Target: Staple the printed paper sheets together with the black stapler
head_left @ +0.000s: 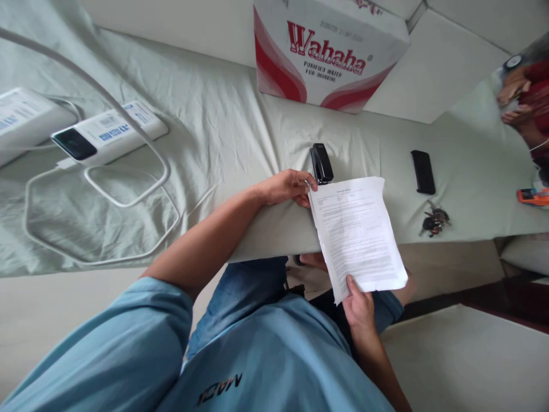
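A small stack of printed paper sheets (354, 234) hangs partly over the front edge of the table, its lower edges slightly uneven. My left hand (291, 186) pinches the upper left corner of the sheets. At the bottom edge my right hand (358, 303) grips them, thumb on top and the fingers hidden underneath. Just beyond the top of the paper a black stapler (321, 163) lies on the cloth, close to my left fingertips.
Behind stands a Wahaha water carton (326, 57). To the right are a black phone (423, 171) and keys (434, 220). White power banks (111, 134) with a looping cable (111, 260) lie left on the green tablecloth (206, 131). Another person's hands (514, 97) show far right.
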A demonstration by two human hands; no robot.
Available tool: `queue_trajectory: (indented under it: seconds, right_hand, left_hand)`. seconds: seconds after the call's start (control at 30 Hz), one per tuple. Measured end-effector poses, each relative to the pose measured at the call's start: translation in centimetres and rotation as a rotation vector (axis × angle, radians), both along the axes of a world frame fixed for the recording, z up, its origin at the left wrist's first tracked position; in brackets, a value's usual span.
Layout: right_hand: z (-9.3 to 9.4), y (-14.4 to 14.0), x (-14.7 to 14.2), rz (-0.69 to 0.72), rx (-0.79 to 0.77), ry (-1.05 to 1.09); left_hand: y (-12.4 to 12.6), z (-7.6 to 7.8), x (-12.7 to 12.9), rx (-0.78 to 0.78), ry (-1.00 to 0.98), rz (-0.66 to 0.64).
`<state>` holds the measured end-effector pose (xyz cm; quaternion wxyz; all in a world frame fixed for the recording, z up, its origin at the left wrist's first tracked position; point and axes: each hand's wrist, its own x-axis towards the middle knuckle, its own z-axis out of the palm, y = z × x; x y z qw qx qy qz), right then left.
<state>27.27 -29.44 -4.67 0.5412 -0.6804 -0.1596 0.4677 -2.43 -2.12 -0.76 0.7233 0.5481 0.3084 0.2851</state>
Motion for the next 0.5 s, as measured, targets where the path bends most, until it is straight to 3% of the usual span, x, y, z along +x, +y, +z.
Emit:
queue_trajectory:
  seconds: [0.23, 0.5]
  right_hand:
    - [0.2, 0.5, 0.5, 0.002, 0.014, -0.038]
    - [0.2, 0.5, 1.5, 0.065, 0.062, -0.101]
  left_hand:
    - [0.1, -0.5, 0.1, 0.093, 0.100, 0.001]
    - [0.1, 0.8, -0.2, 0.144, 0.165, -0.033]
